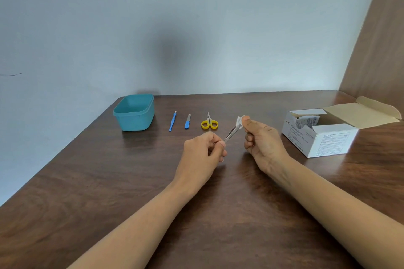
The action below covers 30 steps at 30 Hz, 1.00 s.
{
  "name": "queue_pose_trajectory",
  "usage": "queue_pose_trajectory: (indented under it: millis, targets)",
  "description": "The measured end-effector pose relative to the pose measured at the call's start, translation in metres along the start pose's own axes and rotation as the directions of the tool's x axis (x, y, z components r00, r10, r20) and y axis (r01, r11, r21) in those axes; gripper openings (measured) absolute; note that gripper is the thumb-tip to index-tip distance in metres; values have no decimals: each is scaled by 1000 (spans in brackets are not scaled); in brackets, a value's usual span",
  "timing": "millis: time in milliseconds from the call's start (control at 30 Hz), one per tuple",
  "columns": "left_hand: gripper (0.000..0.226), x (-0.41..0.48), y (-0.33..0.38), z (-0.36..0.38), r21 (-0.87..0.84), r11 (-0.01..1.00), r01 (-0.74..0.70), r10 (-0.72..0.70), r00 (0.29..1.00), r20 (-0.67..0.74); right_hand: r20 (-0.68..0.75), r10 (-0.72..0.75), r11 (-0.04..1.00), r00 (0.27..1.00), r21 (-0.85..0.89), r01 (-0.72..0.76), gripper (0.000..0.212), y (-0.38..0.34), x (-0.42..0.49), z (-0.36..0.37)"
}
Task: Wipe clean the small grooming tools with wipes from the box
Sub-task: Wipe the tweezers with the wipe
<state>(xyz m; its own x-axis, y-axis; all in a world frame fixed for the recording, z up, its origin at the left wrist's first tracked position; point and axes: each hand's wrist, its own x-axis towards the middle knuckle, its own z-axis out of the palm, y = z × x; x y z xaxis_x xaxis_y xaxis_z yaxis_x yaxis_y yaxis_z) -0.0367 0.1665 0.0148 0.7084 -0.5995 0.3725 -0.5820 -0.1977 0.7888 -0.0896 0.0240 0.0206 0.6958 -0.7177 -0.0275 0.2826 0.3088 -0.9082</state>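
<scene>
My left hand (pixel 203 148) pinches the near end of a pair of metal tweezers (pixel 231 133), which slant up to the right above the table. My right hand (pixel 261 137) pinches a small white wipe (pixel 239 121) around the tweezers' far tip. In a row behind lie a blue cuticle tool (pixel 172 121), a blue-handled nail file (pixel 187 121) and yellow-handled scissors (pixel 209 122). An open white box of alcohol swabs (pixel 317 133) stands at the right, with torn packets showing inside.
A teal plastic tub (pixel 134 112) sits at the table's back left corner. The dark wooden table (pixel 109 192) meets a pale wall behind and a brown panel (pixel 376 50) on the right. The box's lid flap (pixel 358 111) lies open towards the panel.
</scene>
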Motion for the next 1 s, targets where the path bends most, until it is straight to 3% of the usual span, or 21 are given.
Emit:
queue_pose_trajectory:
  millis: [300, 467, 1000]
  targets:
    - [13, 0, 0, 0, 17, 1000, 5, -5, 1000, 4, -12, -3, 1000, 1000, -7, 3, 17, -2, -2, 0]
    - [13, -1, 1, 0, 27, 1000, 6, -6, 1000, 6, 18, 4, 1000, 1000, 3, -4, 9, 0, -2, 0]
    - [13, -2, 2, 2, 41, 999, -24, 23, 999, 23, 32, -114, 961, 993, -249, 119, 22, 3, -12, 4]
